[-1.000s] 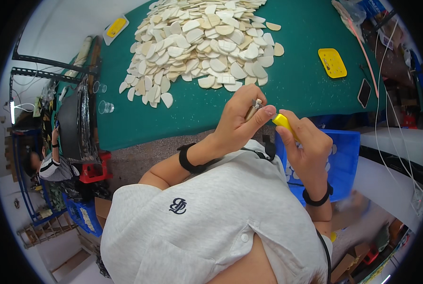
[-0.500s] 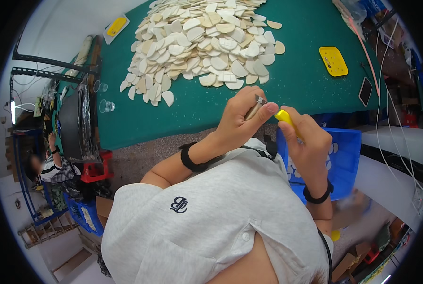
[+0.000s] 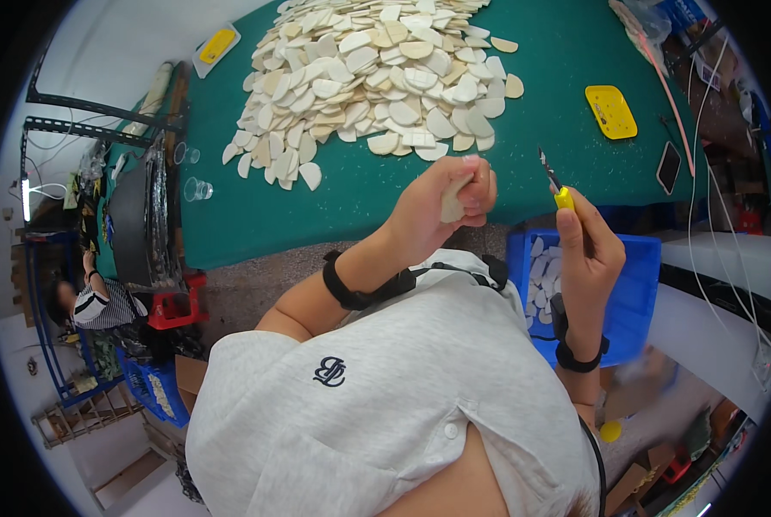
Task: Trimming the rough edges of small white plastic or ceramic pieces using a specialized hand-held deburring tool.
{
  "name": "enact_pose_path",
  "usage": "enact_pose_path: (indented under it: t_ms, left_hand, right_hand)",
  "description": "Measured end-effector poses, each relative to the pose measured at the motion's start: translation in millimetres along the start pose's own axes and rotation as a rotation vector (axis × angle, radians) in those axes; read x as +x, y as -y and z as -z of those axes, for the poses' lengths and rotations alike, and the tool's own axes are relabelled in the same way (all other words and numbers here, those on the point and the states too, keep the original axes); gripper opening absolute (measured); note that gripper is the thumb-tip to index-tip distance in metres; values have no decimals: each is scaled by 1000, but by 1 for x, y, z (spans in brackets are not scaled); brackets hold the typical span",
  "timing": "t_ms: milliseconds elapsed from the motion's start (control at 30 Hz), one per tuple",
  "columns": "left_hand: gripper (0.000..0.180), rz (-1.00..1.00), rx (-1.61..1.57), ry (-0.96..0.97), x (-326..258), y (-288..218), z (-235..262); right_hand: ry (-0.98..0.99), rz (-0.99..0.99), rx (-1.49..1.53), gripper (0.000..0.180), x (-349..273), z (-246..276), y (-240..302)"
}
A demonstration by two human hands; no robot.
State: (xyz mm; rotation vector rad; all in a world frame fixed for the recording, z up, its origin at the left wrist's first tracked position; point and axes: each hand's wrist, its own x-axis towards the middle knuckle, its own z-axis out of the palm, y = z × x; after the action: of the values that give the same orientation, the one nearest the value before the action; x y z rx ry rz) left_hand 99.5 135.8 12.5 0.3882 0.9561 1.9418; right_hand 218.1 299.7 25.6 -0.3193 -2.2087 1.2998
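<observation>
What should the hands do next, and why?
Probably bring the knife in the right hand to the pale piece gripped in the left hand. Blade and piece are apart now, so no trimming can happen.

The piece closed in the left hand's fingers is pale cream, like the heap of cream and off-white pieces beyond them on the dark green desk. The knife in the right hand's fingers has a yellow handle and dark blade. Below those fingers, a bright blue bin holds white pieces. Beyond them lies a yellow tray. Both wristbands are black.
</observation>
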Motion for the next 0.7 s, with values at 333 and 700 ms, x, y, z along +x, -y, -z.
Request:
enact_pose_path:
  t_ms: [333, 700]
  left_hand:
    - [63, 192, -245, 140, -5, 1, 0]
    - [30, -402, 737, -122, -19, 14, -16]
  right_hand:
    - [68, -127, 171, 25, -5, -3, 6]
    - [192, 236, -231, 25, -10, -2, 24]
